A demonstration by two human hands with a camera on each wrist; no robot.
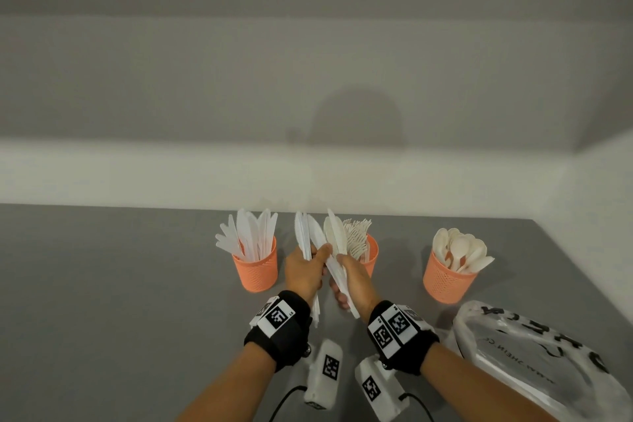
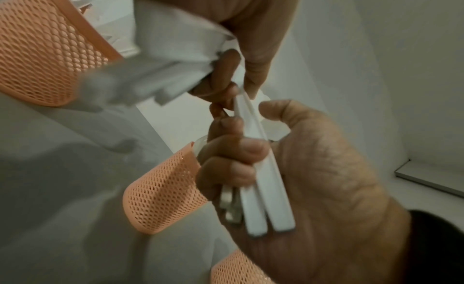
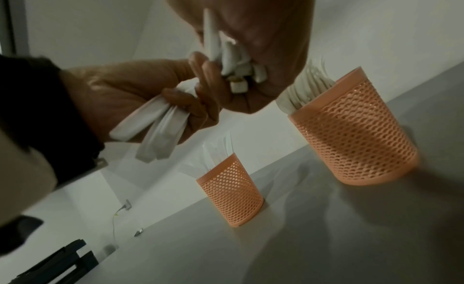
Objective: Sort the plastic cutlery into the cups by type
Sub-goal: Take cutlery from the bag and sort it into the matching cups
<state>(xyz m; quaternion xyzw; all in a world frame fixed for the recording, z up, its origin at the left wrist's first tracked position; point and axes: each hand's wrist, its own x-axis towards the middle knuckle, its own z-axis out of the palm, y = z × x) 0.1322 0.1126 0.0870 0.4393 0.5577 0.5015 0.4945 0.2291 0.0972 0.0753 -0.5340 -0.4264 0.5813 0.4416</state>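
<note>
Three orange mesh cups stand in a row on the grey table. The left cup (image 1: 256, 271) holds white knives, the middle cup (image 1: 371, 252) forks, the right cup (image 1: 447, 279) spoons. In front of the gap between the left and middle cups, my left hand (image 1: 313, 260) grips a bunch of white plastic knives (image 1: 303, 236) by the handles, blades up. My right hand (image 1: 344, 272), touching the left one, grips a second bunch of knives (image 1: 334, 235). The right wrist view shows the handles (image 3: 234, 71) in my right hand and the fork cup (image 3: 356, 129) just beyond.
A crumpled printed plastic bag (image 1: 534, 356) lies at the near right of the table (image 1: 120, 284). A white wall runs close behind the cups. The table's right edge is just past the spoon cup.
</note>
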